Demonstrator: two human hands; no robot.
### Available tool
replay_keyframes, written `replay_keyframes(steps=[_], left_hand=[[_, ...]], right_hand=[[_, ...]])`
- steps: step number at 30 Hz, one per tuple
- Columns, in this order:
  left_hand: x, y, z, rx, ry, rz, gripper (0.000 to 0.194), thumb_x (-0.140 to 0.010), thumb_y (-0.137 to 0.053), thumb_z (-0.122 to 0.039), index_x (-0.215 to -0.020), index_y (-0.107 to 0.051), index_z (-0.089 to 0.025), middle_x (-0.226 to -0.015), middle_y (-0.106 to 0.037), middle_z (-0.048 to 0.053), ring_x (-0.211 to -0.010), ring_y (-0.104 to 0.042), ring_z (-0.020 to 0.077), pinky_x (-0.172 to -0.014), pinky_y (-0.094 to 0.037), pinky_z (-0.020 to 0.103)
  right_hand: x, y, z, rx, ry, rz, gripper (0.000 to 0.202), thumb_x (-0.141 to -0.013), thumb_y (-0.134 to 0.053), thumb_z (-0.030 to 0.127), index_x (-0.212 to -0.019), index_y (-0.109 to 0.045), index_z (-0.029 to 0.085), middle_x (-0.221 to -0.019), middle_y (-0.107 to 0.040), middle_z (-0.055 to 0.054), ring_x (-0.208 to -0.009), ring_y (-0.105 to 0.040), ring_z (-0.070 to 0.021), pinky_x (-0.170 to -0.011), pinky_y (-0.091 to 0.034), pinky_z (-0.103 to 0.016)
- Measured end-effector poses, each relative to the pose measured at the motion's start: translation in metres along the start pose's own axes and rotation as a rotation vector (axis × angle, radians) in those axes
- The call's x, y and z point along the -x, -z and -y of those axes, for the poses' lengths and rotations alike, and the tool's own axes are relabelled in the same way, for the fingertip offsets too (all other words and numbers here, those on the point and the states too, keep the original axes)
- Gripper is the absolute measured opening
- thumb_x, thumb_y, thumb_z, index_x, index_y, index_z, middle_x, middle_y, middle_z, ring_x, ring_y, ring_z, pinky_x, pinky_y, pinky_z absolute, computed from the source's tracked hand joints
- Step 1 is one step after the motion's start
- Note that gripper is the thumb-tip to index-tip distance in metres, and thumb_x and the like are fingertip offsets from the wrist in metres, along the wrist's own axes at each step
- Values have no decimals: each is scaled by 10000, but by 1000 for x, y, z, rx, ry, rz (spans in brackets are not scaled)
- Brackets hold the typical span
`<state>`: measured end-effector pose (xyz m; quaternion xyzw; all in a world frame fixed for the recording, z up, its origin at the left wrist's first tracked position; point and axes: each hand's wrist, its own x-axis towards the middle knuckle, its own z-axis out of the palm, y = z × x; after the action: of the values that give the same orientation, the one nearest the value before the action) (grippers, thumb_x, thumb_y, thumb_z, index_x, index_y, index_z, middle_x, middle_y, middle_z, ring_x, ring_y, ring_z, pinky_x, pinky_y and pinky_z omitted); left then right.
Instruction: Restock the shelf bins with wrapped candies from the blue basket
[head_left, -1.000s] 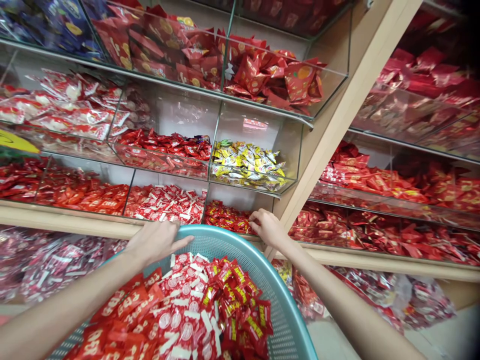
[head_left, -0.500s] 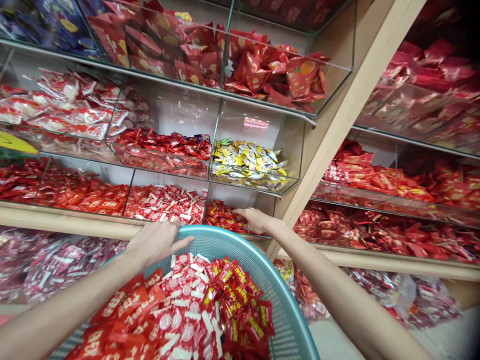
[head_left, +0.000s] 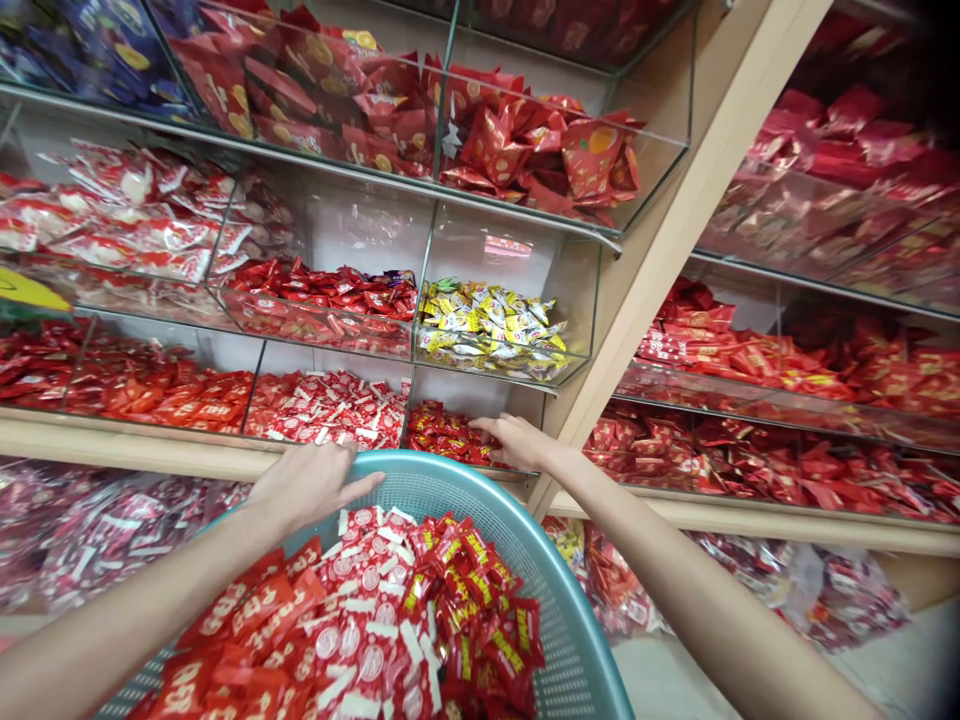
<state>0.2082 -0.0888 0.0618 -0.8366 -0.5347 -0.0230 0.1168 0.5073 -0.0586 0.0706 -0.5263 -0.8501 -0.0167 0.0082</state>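
Note:
A teal plastic basket (head_left: pixel 570 640) sits in front of me, heaped with red, white and yellow-lettered candy packets (head_left: pixel 397 620). My left hand (head_left: pixel 311 485) rests on the basket's far rim, fingers spread and gripping it. My right hand (head_left: pixel 516 440) reaches into the lowest clear bin, lying flat with fingers apart on the red-and-yellow wrapped candies (head_left: pixel 442 432). I cannot see anything held in that hand.
Clear shelf bins hold red-and-white candies (head_left: pixel 330 408), yellow candies (head_left: pixel 487 325), red packets (head_left: pixel 322 290) and large red bags (head_left: pixel 525 140). A slanted wooden post (head_left: pixel 675 240) divides this rack from another at the right. Bagged sweets (head_left: pixel 97 530) lie under the wooden ledge.
My right hand has moved left and deeper into the lowest bin and flattened out over the candies. My left hand has stayed on the basket rim.

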Motion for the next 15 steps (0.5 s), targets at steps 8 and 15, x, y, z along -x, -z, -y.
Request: replay_keyframes(steps=[8,15], left_hand=[[1,-1,2,3,2,-4,652,-833,-199,-652,-897,-588,-132,-726,-689,158,-686,-661,352,-574,-466,403],[-2,-5,2,13,0,-19,645,-830,-191,-656,-880,-585,-147,-717,-687,149,-683,-663,345,-564,-460,390]], right_hand=[[23,11,-1,-35,-41,-123,518,-787,-534,112,-1300,-469,139,-1104,-634,-109,-987,-550,-221,-856,-406,-325],[79,12,36,-270,-102,-415,380,-846,-525,221,-1225,-515,200,-1076,-628,-78,-989,-533,-218,-842,-438,-370]])
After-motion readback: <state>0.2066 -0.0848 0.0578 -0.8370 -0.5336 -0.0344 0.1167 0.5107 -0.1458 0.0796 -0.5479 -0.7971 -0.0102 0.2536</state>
